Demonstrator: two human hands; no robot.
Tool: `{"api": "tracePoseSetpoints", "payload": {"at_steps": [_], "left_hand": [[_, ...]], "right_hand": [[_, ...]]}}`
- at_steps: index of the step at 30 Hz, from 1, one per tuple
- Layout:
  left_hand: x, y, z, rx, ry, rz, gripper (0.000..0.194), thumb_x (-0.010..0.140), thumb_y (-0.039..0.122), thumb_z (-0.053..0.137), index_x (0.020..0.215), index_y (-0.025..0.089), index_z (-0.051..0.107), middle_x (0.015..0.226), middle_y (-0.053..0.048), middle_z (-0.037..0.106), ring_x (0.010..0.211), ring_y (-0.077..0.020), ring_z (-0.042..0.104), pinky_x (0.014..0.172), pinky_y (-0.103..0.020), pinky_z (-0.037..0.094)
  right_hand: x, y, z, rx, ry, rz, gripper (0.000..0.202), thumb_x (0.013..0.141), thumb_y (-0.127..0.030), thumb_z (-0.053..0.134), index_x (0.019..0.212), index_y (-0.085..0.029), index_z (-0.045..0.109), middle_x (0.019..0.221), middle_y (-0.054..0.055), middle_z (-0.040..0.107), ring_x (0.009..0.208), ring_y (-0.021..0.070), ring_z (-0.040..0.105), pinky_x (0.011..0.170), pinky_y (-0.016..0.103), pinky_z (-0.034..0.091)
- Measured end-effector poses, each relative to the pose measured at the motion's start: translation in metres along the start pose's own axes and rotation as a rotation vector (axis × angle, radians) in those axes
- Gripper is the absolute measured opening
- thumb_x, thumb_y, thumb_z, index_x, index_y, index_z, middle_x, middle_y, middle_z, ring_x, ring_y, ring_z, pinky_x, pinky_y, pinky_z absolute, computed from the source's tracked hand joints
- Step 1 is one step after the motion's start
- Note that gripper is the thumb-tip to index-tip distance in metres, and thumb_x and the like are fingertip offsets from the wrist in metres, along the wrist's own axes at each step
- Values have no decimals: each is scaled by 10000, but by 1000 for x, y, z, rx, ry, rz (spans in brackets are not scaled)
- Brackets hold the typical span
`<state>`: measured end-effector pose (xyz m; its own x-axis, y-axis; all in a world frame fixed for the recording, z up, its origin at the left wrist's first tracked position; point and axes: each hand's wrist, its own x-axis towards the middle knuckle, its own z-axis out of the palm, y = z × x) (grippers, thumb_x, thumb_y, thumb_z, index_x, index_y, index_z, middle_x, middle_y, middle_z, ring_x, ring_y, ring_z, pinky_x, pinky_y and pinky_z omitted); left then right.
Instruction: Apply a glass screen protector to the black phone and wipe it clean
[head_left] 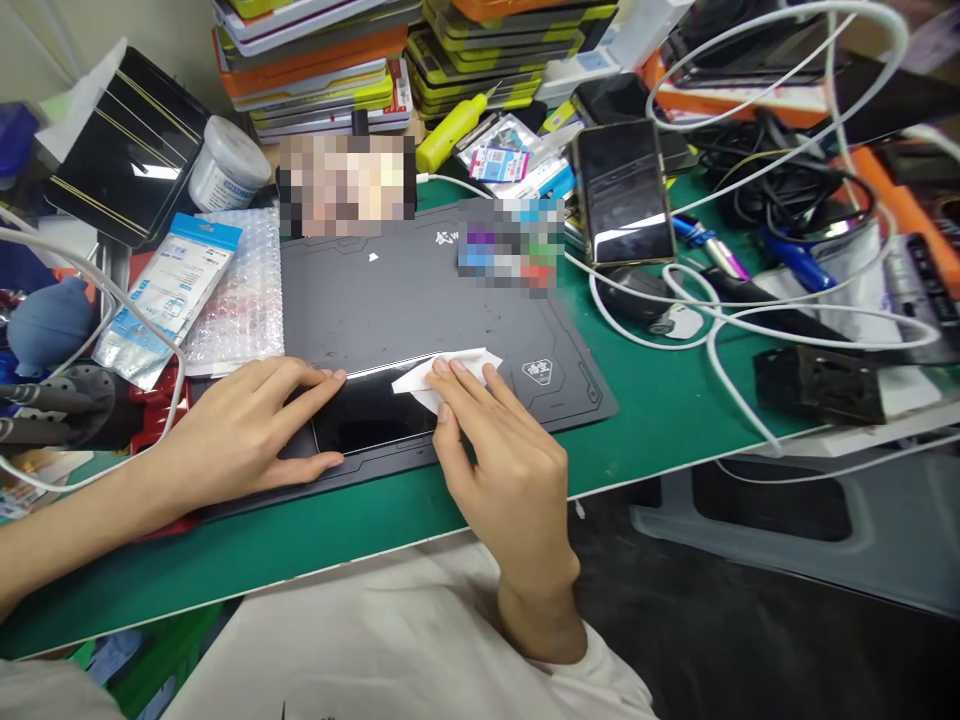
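Note:
A black phone (371,410) lies screen-up on a dark grey work mat (405,290) near the front of the green table (660,410). My left hand (247,430) grips the phone's left end, with the thumb at its near edge and the fingers along its far edge. My right hand (502,455) presses a white wipe (442,375) flat against the right part of the screen with its fingertips.
A second phone (626,190) lies at the back right among white cables (720,320) and pens. Bubble wrap (240,290) and a blue-white packet (169,295) sit left of the mat. Stacked cases (322,60) line the back. A black box (817,385) is at right.

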<state>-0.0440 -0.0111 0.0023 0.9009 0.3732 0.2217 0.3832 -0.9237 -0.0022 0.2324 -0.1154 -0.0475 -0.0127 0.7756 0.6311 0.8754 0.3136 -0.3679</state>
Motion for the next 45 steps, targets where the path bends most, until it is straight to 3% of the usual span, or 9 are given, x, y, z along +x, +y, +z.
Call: {"api": "tracePoseSetpoints", "payload": {"at_steps": [4,13,24,33,45], "left_hand": [[-1,-1,1,18,8,6,611,1211,568,578,1558,66,609,1239,-208,780,1055,-330,787,868,-460,688],[1,1,0,9,24,8,618,1213,569,572,1552,53,620,1255,-213,787,1058,-339,792,858,-461,683],[-1,0,1,12,13,3,613,1201,583,609,1562,87,611,1266,-197,799,1077,-328,798,876,-452,680],[0,3,0,16,23,-5,603,1221,579,557,1542,72,620,1253,-193,797,1086,-321,796,915,-446,676],[0,1,1,17,19,-7,604,1211,580,579,1545,79,624,1249,-189,788,1081,-321,783,915,-439,659]], "right_hand": [[1,1,-2,2,-14,-11,316,1141,-42,654,1405,-120,810,1393,143,889,1335,279,863,1291,445,657],[-29,-1,-20,65,-24,11,473,1108,7,697,1541,-176,750,1435,133,876,1370,290,849,1258,493,694],[-10,8,-4,83,-21,-21,454,1133,-29,670,1553,-171,767,1467,124,860,1403,289,829,1288,473,669],[-36,0,-25,88,-56,19,622,1088,17,718,1669,-201,681,1506,113,843,1428,291,816,1269,475,685],[0,9,-5,80,-52,19,390,1168,-87,652,1511,-192,804,1464,105,859,1399,290,828,1258,426,686]]}}
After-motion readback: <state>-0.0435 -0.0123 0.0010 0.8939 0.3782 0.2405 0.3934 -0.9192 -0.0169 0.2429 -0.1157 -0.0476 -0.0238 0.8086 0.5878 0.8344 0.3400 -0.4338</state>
